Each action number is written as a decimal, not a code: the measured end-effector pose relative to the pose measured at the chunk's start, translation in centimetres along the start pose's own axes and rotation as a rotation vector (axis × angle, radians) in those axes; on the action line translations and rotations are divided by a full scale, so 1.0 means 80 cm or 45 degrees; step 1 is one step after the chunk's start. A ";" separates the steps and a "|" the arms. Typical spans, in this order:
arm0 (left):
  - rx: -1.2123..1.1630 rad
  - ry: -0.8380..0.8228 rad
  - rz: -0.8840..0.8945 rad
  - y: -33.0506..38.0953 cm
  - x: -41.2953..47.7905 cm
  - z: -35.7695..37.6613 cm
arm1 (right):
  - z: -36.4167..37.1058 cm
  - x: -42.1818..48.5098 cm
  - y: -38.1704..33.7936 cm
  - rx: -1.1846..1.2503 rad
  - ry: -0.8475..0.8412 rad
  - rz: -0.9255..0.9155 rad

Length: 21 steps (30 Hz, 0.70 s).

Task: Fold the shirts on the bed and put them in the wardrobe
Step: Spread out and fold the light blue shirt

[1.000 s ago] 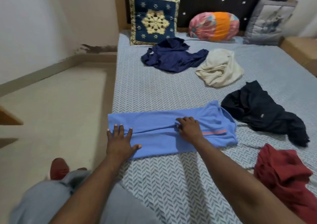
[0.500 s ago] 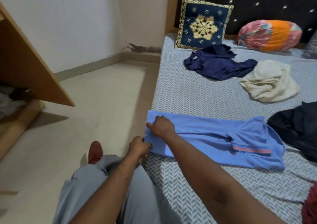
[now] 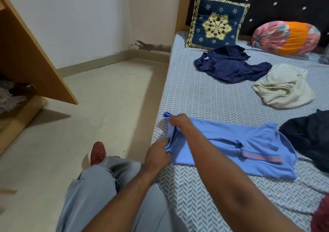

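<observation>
- Head view: left grip [image 3: 157, 155] and right grip [image 3: 179, 122] each pinch a corner of the blue shirt [image 3: 240, 142].
- Corners sit raised off the bed [image 3: 195, 98], likely to fold it across.

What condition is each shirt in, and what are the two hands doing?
Light blue shirt: folded into a strip, one end lifted.
Navy blue shirt: crumpled, unfolded.
Cream shirt: crumpled, unfolded.
Black garment: crumpled.
Left hand: grips the blue strip's end.
Right hand: grips it too.
</observation>
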<state>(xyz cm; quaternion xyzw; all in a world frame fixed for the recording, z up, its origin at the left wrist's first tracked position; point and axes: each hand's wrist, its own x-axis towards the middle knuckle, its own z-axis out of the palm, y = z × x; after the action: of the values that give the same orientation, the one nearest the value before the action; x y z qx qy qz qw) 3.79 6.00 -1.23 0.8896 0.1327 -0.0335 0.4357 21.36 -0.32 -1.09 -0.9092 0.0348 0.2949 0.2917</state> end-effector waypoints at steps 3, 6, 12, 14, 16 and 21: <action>0.130 -0.081 0.194 0.016 -0.001 0.024 | -0.030 -0.014 0.020 0.098 -0.054 0.069; 0.291 -0.116 0.275 0.034 0.000 0.039 | -0.046 -0.018 0.044 0.365 -0.040 0.010; 0.331 -0.120 0.327 0.038 0.007 0.044 | -0.044 -0.012 0.058 0.536 -0.152 -0.062; 0.291 -0.090 0.316 0.036 0.006 0.044 | -0.040 -0.009 0.052 0.388 -0.149 -0.086; 0.183 -0.052 0.307 0.029 0.003 0.046 | -0.031 -0.006 0.039 0.161 -0.045 -0.137; -0.084 0.065 0.082 0.002 -0.004 0.035 | -0.002 -0.001 -0.005 -0.261 0.218 -0.165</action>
<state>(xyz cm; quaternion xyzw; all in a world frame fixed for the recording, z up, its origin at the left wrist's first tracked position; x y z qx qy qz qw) 3.65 3.63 -2.82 0.8792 0.1160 0.0078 0.4620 21.44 -0.10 -0.72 -0.9565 -0.0296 0.1988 0.2116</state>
